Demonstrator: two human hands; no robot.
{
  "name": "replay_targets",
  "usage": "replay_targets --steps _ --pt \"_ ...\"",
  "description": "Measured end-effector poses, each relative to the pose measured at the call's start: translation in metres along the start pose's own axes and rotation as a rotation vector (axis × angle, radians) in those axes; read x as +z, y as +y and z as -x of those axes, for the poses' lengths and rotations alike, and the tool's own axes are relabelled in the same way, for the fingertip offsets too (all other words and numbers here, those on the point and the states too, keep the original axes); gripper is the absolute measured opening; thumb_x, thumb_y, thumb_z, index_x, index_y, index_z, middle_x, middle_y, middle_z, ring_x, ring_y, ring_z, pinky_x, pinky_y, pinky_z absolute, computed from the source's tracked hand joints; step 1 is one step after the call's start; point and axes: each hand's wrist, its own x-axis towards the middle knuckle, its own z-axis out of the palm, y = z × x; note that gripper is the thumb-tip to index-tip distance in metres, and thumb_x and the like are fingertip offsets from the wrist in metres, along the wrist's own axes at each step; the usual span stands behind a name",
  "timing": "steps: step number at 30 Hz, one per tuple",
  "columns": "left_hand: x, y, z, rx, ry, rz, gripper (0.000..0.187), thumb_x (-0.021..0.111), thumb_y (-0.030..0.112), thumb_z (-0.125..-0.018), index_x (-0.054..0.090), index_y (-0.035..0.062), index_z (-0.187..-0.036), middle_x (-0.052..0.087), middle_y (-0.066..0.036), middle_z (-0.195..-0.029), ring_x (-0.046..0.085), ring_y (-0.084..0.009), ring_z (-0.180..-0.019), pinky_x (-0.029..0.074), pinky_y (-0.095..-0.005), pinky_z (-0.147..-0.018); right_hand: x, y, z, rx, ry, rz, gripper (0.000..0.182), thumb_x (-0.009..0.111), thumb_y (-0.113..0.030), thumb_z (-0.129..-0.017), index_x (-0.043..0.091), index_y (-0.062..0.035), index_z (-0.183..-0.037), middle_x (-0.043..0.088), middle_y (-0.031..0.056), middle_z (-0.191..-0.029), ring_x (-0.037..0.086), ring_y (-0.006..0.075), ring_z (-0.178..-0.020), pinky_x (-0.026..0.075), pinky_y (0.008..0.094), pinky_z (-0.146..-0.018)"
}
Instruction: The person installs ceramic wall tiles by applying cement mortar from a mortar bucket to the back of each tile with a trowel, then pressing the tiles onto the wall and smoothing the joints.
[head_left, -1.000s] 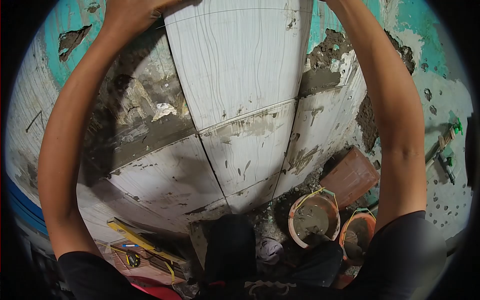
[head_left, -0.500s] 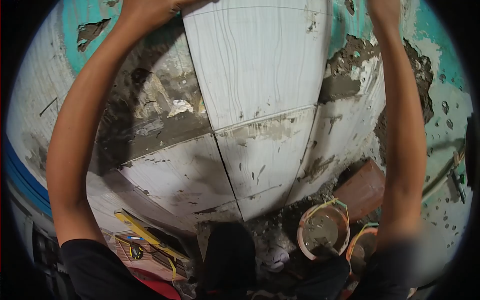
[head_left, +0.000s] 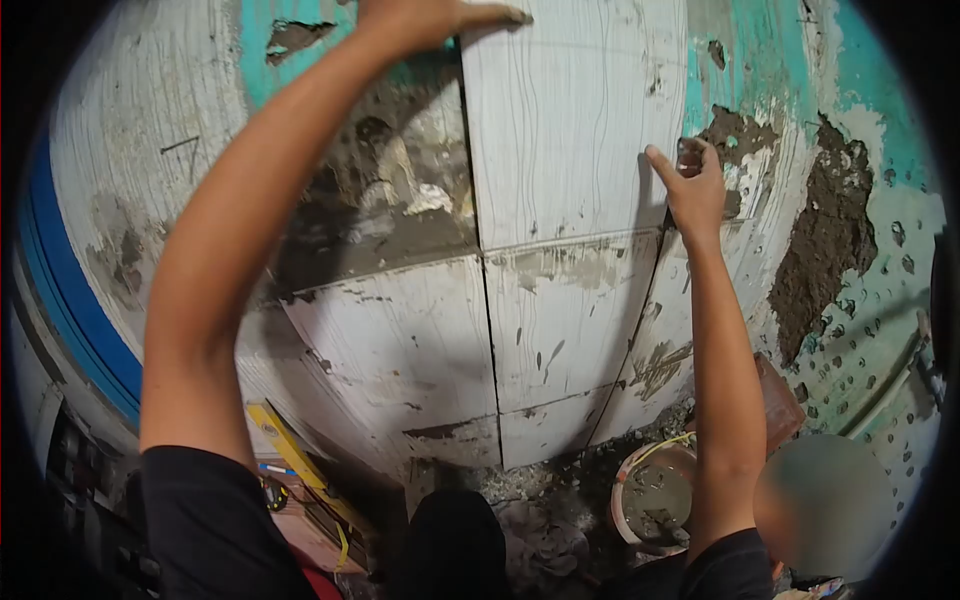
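A large white wall tile [head_left: 570,120] with a faint wood grain stands against the wall, above a lower tile [head_left: 565,310] that is streaked with mortar. My left hand [head_left: 425,22] is raised to the tile's upper left corner, its thumb stretched across the face. My right hand [head_left: 688,188] grips the tile's right edge halfway down, thumb on the face and fingers curled into the grey mortar [head_left: 735,150] beside it. Both arms reach up and forward.
Bare mortar [head_left: 390,210] fills the gap left of the tile. More set tiles [head_left: 400,350] cover the wall below. An orange bucket of mortar [head_left: 652,495] and a brick [head_left: 782,400] sit low right. A yellow spirit level [head_left: 295,455] lies low left. Peeling turquoise wall [head_left: 860,130] is at right.
My right hand has come down from the tile's top to its right edge. The view has swung left, so the tile now sits further right. My left hand stays at the top corner.
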Motion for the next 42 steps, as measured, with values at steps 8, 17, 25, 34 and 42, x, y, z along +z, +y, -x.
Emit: replay_targets --steps 8,17,25,34,42 --pt "-0.009 -0.009 0.005 0.024 -0.006 0.103 0.088 0.069 0.058 -0.069 0.044 -0.0026 -0.128 0.026 -0.028 -0.142 0.021 -0.0412 -0.133 0.019 -0.0503 -0.108 0.006 -0.01 0.001 0.092 -0.033 -0.024 0.078 0.079 -0.047 -0.062 0.052 0.0064 -0.113 0.061 0.0172 -0.095 0.059 0.0243 -0.087 0.047 0.0345 -0.078" --pt "-0.026 0.017 -0.018 -0.292 0.023 0.279 0.068 0.064 0.055 -0.076 0.053 -0.0011 -0.114 0.051 -0.018 -0.117 0.046 -0.0317 -0.11 0.032 -0.0439 -0.096 0.005 0.006 0.002 0.027 -0.09 -0.029 0.08 0.077 -0.05 -0.064 0.052 0.0062 -0.115 0.062 0.0212 -0.102 0.061 0.0299 -0.095 0.047 0.0374 -0.082" --pt "0.002 0.027 -0.019 -0.322 0.19 0.253 0.061 0.053 0.05 -0.086 0.056 -0.003 -0.116 0.055 -0.02 -0.118 0.05 -0.031 -0.11 0.032 -0.0435 -0.096 0.0 0.051 0.011 0.084 -0.218 -0.149 0.055 0.077 -0.045 -0.067 0.06 0.0042 -0.085 0.057 0.0083 -0.072 0.052 0.0178 -0.065 0.044 0.0313 -0.063" --pt "0.029 0.001 -0.044 -0.249 0.334 0.161 0.056 0.053 0.057 -0.08 0.069 0.0046 -0.095 0.065 -0.015 -0.096 0.051 -0.0305 -0.103 0.029 -0.0475 -0.094 0.005 0.048 0.013 0.228 -0.198 -0.348 0.044 0.073 -0.036 -0.076 0.062 0.0056 -0.085 0.057 0.0032 -0.074 0.048 0.0117 -0.067 0.041 0.0264 -0.062" --pt "-0.017 0.034 -0.024 -0.328 0.157 0.162 0.063 0.06 0.059 -0.077 0.063 0.0 -0.1 0.062 -0.016 -0.097 0.054 -0.0292 -0.093 0.036 -0.0426 -0.089 0.009 0.043 0.015 0.329 -0.163 -0.457 0.051 0.073 -0.037 -0.076 0.061 0.0083 -0.096 0.06 0.0072 -0.085 0.051 0.014 -0.078 0.042 0.0266 -0.07"
